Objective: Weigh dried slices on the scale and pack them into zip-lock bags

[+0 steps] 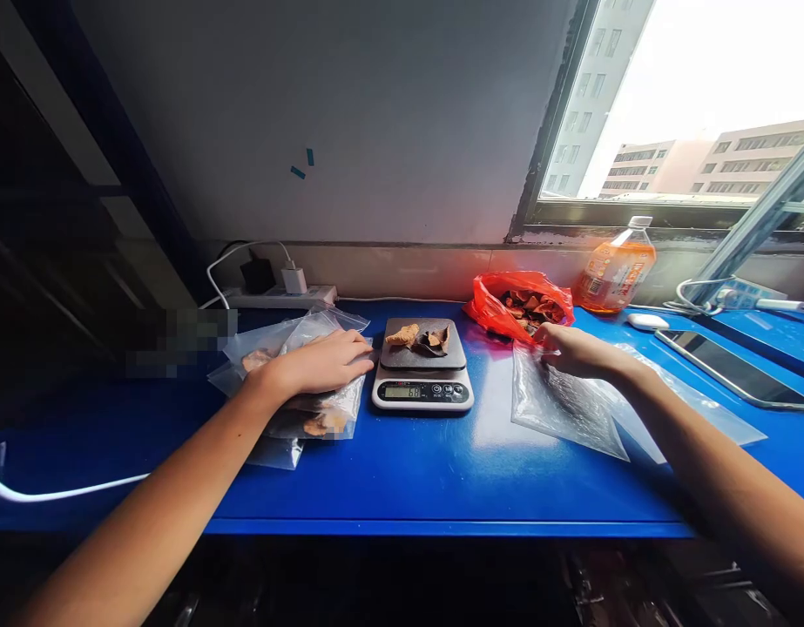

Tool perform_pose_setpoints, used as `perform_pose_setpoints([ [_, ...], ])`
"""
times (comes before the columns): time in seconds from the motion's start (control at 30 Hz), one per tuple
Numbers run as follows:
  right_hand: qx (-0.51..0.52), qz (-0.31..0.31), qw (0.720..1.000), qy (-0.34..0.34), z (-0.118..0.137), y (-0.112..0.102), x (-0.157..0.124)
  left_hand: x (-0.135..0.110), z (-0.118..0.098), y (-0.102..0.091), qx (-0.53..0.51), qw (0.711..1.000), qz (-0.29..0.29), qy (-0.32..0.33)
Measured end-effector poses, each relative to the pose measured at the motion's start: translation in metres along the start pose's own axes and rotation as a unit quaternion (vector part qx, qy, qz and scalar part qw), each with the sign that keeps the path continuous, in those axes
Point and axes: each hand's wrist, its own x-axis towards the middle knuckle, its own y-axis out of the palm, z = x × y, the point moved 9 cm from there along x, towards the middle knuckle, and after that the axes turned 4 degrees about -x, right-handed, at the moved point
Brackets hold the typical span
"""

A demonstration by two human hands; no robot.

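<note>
My left hand point(329, 361) lies palm down on a pile of clear zip bags point(280, 427), fingers stretched out. Tan dried slices show through the plastic. A kitchen scale point(422, 383) with a lit display stands between my hands. On its dark platform rest a tan dried piece point(403, 334) and a dark curled piece point(435, 341). My right hand point(575, 350) is at the front edge of a red plastic bag point(489, 300), fingers bent together; what they pinch is hidden. Brown dried pieces point(536, 306) fill that bag. Flat clear bags point(564, 414) lie under my right hand and wrist.
Behind the red bag stands a bottle of orange drink point(616, 270). A phone point(734, 370) and a white earbud case point(648, 321) lie to the right. A power strip point(277, 297) with chargers runs along the wall. The blue table's front edge point(441, 528) is near me.
</note>
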Motion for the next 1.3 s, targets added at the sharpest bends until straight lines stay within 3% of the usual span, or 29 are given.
perform_pose_setpoints([
  [0.1,-0.033,0.053,0.998,-0.006,0.0,0.009,0.0,-0.001,-0.003,-0.001,0.002,1.0,0.003,0.004],
  [0.3,-0.081,0.08,0.993,0.018,-0.001,0.011,0.0,0.0,-0.002,0.001,0.003,1.0,0.004,0.011],
  [0.87,0.02,0.04,0.998,-0.052,0.02,0.011,0.004,0.0,-0.002,0.001,0.001,1.0,-0.002,0.013],
  [1.1,0.063,0.102,0.992,-0.027,0.024,0.006,-0.001,-0.001,0.004,-0.002,-0.056,0.998,-0.035,0.022],
  [1.2,0.11,0.068,0.991,-0.018,0.018,-0.004,0.002,-0.001,0.008,-0.003,-0.066,0.996,-0.052,0.025],
  [1.3,0.135,-0.014,0.991,-0.005,0.007,-0.018,0.011,-0.002,0.01,-0.003,-0.063,0.996,-0.064,0.02],
])
